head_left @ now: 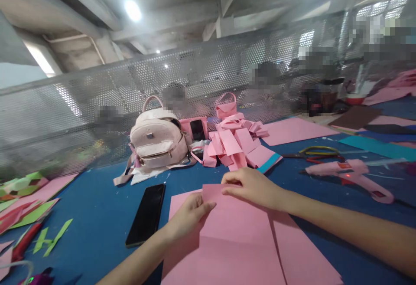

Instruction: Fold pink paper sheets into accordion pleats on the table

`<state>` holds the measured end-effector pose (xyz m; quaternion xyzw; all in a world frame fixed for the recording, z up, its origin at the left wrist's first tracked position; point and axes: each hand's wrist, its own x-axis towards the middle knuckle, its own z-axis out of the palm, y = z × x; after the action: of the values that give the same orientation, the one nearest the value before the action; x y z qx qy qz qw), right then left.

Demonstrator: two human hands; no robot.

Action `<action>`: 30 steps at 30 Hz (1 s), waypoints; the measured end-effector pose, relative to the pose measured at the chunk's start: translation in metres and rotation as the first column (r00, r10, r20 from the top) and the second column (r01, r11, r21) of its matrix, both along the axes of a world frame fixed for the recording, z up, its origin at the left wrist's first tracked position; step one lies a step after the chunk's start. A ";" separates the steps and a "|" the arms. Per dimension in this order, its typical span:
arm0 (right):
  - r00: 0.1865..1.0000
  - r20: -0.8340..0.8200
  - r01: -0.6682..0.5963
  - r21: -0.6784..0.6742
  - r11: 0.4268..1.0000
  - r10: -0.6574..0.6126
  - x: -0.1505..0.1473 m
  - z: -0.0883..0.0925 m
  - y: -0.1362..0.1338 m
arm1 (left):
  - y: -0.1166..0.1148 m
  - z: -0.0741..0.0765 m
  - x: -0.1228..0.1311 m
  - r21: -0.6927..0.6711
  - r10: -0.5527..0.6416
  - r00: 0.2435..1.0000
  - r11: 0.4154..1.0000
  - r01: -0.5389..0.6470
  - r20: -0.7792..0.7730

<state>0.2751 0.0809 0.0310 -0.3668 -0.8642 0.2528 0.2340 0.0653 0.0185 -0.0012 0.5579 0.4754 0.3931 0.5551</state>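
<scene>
Pink craft-paper sheet lies on the blue table. Its folded far flap is pinched between the thumb and fingers of the left hand and of the right hand. Uneven pull between them could skew the crease. Just left of the grip lies a black smartphone. Beyond the grip is a heap of folded pink paper pieces, and to its right a pink glue gun with its light on.
</scene>
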 end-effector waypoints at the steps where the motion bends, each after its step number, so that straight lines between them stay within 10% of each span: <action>1: 0.999 -0.019 -0.042 -0.003 0.999 0.042 -0.001 0.004 -0.001 | -0.002 0.004 0.003 0.019 0.014 1.000 1.000 -0.014 -0.005; 12: 0.927 -0.370 0.046 -0.060 0.997 -0.065 0.038 0.025 0.003 | -0.039 0.015 0.012 -0.006 0.144 0.986 0.990 -0.144 0.085; 30: 0.875 -0.430 0.241 -0.014 0.970 -0.223 0.067 0.018 -0.004 | -0.048 0.015 -0.007 0.031 0.561 0.807 0.818 -0.575 0.183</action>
<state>0.3422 0.0773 0.0486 -0.3985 -0.7462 0.2798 0.4541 0.0586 -0.0295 0.0140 0.3788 0.5554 0.6059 0.4253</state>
